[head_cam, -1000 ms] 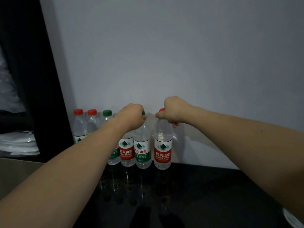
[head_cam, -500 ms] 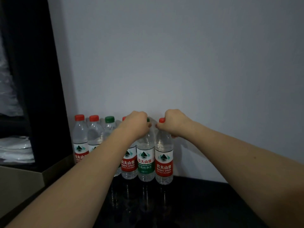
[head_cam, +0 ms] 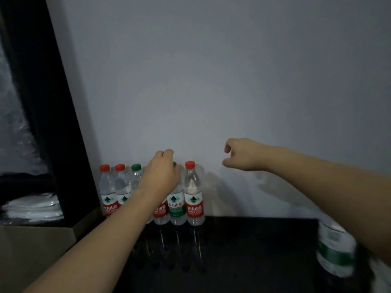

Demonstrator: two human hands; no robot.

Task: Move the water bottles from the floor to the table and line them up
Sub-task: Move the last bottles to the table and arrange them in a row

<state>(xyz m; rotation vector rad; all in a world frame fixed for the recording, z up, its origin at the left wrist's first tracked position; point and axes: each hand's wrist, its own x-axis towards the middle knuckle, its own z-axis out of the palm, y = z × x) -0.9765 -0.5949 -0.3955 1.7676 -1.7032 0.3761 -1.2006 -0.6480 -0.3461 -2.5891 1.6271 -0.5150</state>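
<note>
A row of clear plastic water bottles (head_cam: 193,193) stands along the far edge of the glossy black table (head_cam: 254,250). Left hand (head_cam: 161,170) hangs loosely curled over the caps, its grip hidden; right hand (head_cam: 241,154) hovers empty, relaxed. This looks like a release; fetching another bottle likely follows.

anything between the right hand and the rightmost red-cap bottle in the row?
Nothing. In the head view only bare grey wall shows between the right hand and the red-cap bottle; the hand is off it, holding nothing.
</note>
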